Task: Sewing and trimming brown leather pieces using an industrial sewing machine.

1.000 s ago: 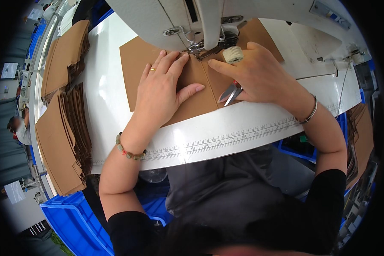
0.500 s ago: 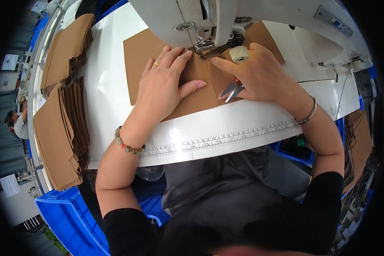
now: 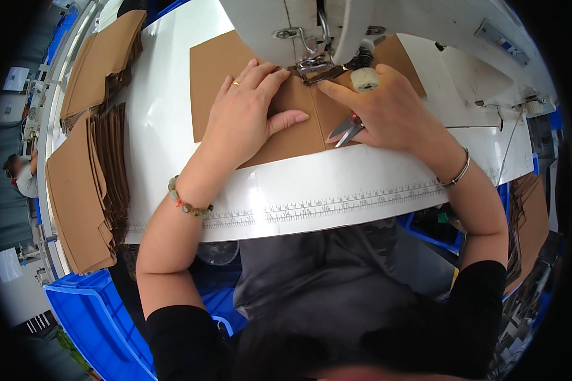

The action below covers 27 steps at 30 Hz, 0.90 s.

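A brown sheet of material [image 3: 279, 149] with a seam line down its middle lies on the white sewing table, partly under the presser foot [image 3: 316, 65] of a white sewing machine. My left hand [image 3: 248, 108] rests flat on its left part, fingers stretched toward the foot and thumb spread toward the seam. My right hand [image 3: 388, 108] lies on the right part, index finger pointing to the foot. Small scissors [image 3: 346, 131] with a bit of red stick out from under its curled fingers, blades slightly apart. The needle tip is too small to make out.
Stacks of brown pieces [image 3: 76, 184] stand along the table's left side, and more brown pieces [image 3: 531, 228] hang at the right. A printed ruler [image 3: 311, 208] follows the near edge. Blue bins [image 3: 95, 311] sit below. Another person [image 3: 24, 174] is far off at left.
The whole view has shifted slightly. Both hands keep nearly the same pose on the brown sheet beside the presser foot, and the scissors stay in my right hand.
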Tool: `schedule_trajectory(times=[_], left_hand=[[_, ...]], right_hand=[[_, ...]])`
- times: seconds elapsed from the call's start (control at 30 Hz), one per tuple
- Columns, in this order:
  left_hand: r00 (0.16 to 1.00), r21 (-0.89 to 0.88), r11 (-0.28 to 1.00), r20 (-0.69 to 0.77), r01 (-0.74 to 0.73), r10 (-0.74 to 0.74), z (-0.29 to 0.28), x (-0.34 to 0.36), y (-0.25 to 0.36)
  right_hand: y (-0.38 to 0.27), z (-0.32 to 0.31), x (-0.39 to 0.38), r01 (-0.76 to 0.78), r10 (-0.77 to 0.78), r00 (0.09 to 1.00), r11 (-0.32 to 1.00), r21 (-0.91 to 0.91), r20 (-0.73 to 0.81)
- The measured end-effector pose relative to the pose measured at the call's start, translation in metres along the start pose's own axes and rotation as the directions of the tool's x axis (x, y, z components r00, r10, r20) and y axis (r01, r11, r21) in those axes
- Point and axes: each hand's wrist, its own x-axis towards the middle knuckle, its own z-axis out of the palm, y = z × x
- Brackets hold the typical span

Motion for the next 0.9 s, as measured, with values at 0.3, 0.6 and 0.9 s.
schedule_trajectory(times=[0.3,0.6,0.9], left_hand=[[0.987,0.037,0.994,-0.119,-0.099,0.103,0.004,0.002,-0.007],[0.969,0.071,0.989,-0.203,-0.129,0.141,0.009,0.002,-0.008],[0.986,0.016,0.993,-0.119,-0.117,0.118,0.005,-0.016,0.004]], right_hand=[[0.000,0.000,0.000,-0.037,0.037,0.999,0.999,0.004,0.032],[0.006,0.002,-0.009,-0.144,0.173,0.983,0.930,0.339,-0.056],[0.018,-0.015,-0.021,-0.346,0.377,0.877,0.065,0.936,0.299]])
